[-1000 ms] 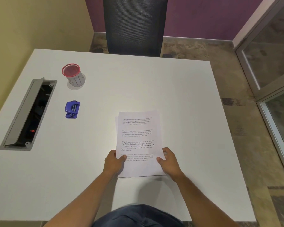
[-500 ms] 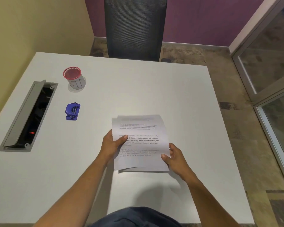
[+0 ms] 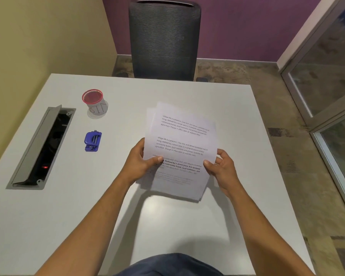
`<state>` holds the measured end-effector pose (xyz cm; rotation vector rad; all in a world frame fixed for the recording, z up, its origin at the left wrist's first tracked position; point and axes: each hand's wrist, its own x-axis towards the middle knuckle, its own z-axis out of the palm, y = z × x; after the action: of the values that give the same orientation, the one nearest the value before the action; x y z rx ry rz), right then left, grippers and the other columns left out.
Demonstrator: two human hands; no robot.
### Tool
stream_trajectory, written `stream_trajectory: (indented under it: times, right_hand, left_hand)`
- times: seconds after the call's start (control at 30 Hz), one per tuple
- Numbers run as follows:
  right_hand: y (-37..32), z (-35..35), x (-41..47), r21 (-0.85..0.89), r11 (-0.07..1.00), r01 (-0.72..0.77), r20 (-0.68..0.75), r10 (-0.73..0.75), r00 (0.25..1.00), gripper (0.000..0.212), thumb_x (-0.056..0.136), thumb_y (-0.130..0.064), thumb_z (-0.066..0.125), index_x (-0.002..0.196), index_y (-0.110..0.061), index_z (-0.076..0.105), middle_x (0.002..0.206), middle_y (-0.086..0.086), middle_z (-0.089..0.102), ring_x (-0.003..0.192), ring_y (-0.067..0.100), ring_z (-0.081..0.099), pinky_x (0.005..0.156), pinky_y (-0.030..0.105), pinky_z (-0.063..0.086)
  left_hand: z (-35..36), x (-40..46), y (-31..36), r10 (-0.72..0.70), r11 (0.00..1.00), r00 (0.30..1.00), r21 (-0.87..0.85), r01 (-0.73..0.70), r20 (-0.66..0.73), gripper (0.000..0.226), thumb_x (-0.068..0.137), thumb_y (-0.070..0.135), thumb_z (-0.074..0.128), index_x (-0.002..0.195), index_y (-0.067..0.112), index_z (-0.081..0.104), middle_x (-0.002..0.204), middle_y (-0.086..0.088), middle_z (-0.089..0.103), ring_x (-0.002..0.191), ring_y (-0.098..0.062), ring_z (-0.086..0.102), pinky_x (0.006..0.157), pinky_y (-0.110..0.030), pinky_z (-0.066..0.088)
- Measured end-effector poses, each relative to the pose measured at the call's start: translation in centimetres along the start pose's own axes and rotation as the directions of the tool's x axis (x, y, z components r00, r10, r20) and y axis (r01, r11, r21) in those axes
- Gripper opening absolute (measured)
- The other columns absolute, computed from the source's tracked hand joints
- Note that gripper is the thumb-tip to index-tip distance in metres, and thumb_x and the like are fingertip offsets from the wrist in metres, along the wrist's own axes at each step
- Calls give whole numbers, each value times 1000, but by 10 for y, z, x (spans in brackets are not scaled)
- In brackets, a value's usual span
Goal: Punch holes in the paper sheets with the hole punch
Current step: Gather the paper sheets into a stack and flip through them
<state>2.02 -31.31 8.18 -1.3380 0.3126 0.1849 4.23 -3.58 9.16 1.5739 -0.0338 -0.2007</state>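
Observation:
A small stack of printed paper sheets (image 3: 179, 144) is lifted off the white table (image 3: 187, 226) and tilted up toward me. My left hand (image 3: 141, 164) pinches its left edge, thumb on the printed face. My right hand (image 3: 221, 168) grips the right edge. The sheets are slightly fanned at the top. The blue hole punch (image 3: 93, 141) lies on the table to the left, well apart from both hands.
A white cup with a red rim (image 3: 95, 102) stands behind the punch. An open grey cable hatch (image 3: 42, 146) is set into the table's left side. A dark mesh chair (image 3: 163, 38) stands beyond the far edge. A glass partition (image 3: 327, 86) is at right.
The sheets lay flat on the table with both hands at their near end. Both hands have since taken hold of the stack and raised it, tilting it upright.

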Motion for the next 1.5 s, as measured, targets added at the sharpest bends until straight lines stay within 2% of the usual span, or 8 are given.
stream_trajectory:
  times: [0.3,0.57,0.7,0.9,1.03,1.23,1.33,1.5]
  right_hand:
    - [-6,7,-5,-94,979,180,-18,-183,983,38,83,6,71,107,-20,58,107,6,75,98,23,72,86,32,58]
    - [16,15,-12,-231,968,99,-42,-112,993,36,86,6,67,108,-23,64,106,-1,73,93,9,71,88,30,58]
    - [9,22,-15,-233,956,177,-43,-192,980,39,88,5,65,106,-29,65,101,-12,74,93,6,70,78,19,55]
    - [0,30,-17,-285,915,287,-79,-321,944,41,89,-1,65,107,-38,63,102,-17,73,99,5,68,84,15,52]
    - [16,30,-20,-303,926,226,-69,-258,964,43,87,-1,67,119,-28,55,113,-7,67,104,7,65,89,21,52]
    - [37,28,-19,-363,923,128,-103,-176,979,37,90,1,63,118,-22,54,106,-8,65,99,7,63,78,6,48]
    - [40,29,-17,-388,914,116,-110,-171,979,33,94,-1,58,126,-7,56,110,1,66,102,15,63,79,7,47]
    - [34,29,-16,-338,932,132,-137,-188,973,33,93,0,58,124,-11,56,109,-7,66,100,1,62,81,10,50]
  left_hand:
    - [6,-8,2,93,990,973,125,-67,-211,53,72,21,83,107,48,54,107,20,68,102,-2,65,82,-18,54]
    - [18,-16,-17,30,982,955,188,27,-294,31,79,12,79,104,20,62,100,4,70,94,-7,68,87,-37,56]
    - [24,-16,-7,93,978,927,207,-17,-362,33,84,19,75,102,40,58,102,16,69,95,2,65,84,-26,53]
    - [30,-19,7,160,982,895,162,-100,-417,45,84,22,73,105,56,51,106,28,66,106,-2,63,90,-18,50]
    - [34,-26,-2,138,984,895,160,-76,-425,61,78,14,78,117,48,45,115,34,53,114,1,53,96,-18,45]
    - [35,-31,-17,36,993,919,117,11,-393,58,80,7,76,122,34,48,126,9,55,120,-16,53,105,-45,44]
    - [37,-31,-15,32,995,920,98,7,-390,47,84,9,72,113,40,52,117,5,63,112,-14,60,101,-43,48]
    - [35,-28,-13,18,997,924,77,13,-382,39,85,12,71,107,40,56,110,10,68,105,-9,64,93,-33,51]
